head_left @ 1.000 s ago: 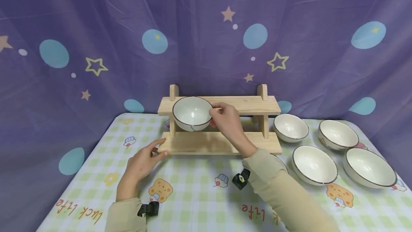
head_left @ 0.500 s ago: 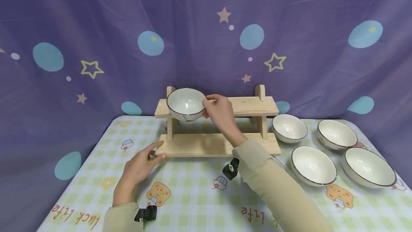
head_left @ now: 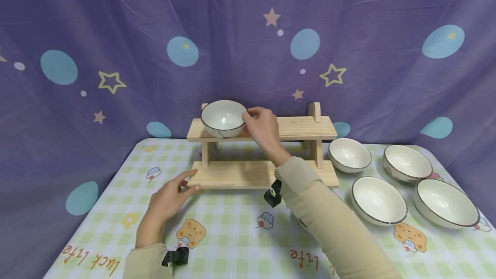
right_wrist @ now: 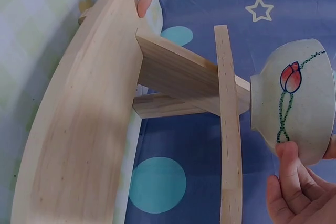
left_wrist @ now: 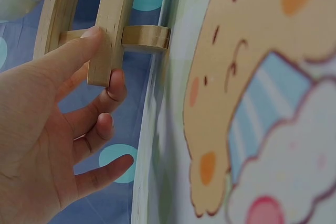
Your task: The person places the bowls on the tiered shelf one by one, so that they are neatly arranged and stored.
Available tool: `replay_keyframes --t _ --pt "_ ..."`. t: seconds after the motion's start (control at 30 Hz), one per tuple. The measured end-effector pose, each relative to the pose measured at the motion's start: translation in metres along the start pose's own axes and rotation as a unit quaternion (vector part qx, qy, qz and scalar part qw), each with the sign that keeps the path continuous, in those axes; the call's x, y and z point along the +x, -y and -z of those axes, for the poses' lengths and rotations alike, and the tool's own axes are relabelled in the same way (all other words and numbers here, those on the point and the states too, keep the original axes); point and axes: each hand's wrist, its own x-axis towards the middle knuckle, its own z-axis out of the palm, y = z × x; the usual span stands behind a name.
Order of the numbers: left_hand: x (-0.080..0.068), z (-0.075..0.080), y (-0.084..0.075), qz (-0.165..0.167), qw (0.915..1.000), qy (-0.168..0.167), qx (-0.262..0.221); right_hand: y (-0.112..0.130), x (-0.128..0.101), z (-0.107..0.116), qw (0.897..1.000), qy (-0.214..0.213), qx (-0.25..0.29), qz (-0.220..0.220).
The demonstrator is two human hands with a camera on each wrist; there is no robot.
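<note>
A white bowl (head_left: pixel 224 119) with a dark rim is over the left end of the upper board of a two-tier wooden rack (head_left: pixel 232 175). My right hand (head_left: pixel 265 129) pinches the bowl's right side, thumb at the rim and fingers beneath. In the right wrist view the bowl (right_wrist: pixel 304 98) shows a red tulip on its outside, its foot close over the upper board. My left hand (head_left: pixel 166 201) grips the left end of the lower board between thumb and fingers. The left wrist view shows this hand (left_wrist: pixel 47 124) with its outer fingers loose beside the board (left_wrist: pixel 113 30).
Several similar bowls stand on the checked tablecloth at the right, among them a small bowl (head_left: pixel 350 155) next to the rack and a larger bowl (head_left: pixel 445 203) near the right edge. Another is mostly hidden by the right sleeve (head_left: pixel 329 210). A purple curtain (head_left: pixel 248 55) hangs behind.
My right hand has raised the bowl and carried it slightly left and back, from before the upper board to over it. The left hand keeps its hold on the lower board.
</note>
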Motion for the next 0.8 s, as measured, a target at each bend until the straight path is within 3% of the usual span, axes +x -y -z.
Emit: replay_keyframes --t 0.8 --pt "0.003 0.002 0.001 -0.004 1.0000 0.000 -0.005 0.002 0.011 -0.014 1.000 -0.008 0.000 -0.020"
